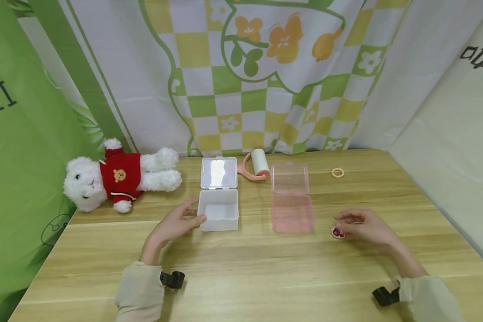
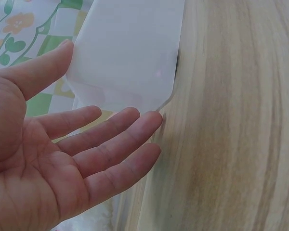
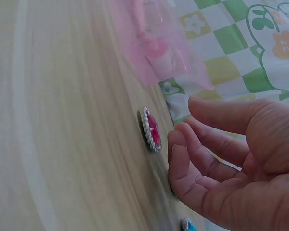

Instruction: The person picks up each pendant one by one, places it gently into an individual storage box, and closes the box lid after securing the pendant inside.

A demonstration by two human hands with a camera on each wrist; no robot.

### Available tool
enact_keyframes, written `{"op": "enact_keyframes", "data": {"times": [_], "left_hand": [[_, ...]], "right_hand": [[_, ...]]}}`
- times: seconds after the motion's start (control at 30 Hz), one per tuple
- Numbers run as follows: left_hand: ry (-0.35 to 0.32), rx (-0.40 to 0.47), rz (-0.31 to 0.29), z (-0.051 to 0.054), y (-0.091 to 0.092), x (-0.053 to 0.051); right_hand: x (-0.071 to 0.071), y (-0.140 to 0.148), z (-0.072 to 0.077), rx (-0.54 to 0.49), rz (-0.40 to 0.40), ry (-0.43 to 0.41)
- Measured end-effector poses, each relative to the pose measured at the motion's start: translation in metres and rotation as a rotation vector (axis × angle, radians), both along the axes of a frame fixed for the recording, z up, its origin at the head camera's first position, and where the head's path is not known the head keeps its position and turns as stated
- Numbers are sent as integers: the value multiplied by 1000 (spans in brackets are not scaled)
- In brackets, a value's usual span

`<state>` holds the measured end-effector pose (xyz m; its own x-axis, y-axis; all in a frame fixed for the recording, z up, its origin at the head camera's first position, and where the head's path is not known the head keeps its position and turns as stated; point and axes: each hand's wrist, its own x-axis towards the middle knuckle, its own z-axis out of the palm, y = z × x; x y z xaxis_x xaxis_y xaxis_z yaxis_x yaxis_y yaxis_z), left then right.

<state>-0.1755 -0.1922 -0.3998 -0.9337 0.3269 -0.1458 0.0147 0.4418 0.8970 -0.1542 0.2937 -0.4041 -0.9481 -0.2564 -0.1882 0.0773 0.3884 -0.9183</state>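
Observation:
A white lidded box (image 1: 218,223) stands with its lid raised. My left hand (image 1: 176,226) is at its left side, thumb at the near left corner; in the left wrist view the fingers of this hand (image 2: 77,144) are extended beside the box (image 2: 127,53). The red gem with a beaded rim (image 1: 338,232) lies on the table by the fingertips of my right hand (image 1: 368,228). In the right wrist view a gap separates the gem (image 3: 152,131) from the right hand (image 3: 231,149), whose fingers are loosely bent around nothing. Part of a blue gem (image 3: 189,225) shows below.
An open pink see-through box (image 1: 292,214) stands right of the white one. Behind them are a lint roller (image 1: 260,162) and, farther right, a small wooden ring (image 1: 337,173). A white plush bear (image 1: 120,176) in a red top lies at the back left.

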Motion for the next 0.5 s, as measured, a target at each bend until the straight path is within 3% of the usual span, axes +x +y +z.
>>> {"op": "enact_keyframes", "data": {"times": [0.3,0.5], "left_hand": [[12,-9,-5,-1,-1,-1],[15,-4,-3,-1,0,-1]], "right_hand": [[4,8,-8,133,-19,-13],[2,4,-10,239,-27,40]]}}
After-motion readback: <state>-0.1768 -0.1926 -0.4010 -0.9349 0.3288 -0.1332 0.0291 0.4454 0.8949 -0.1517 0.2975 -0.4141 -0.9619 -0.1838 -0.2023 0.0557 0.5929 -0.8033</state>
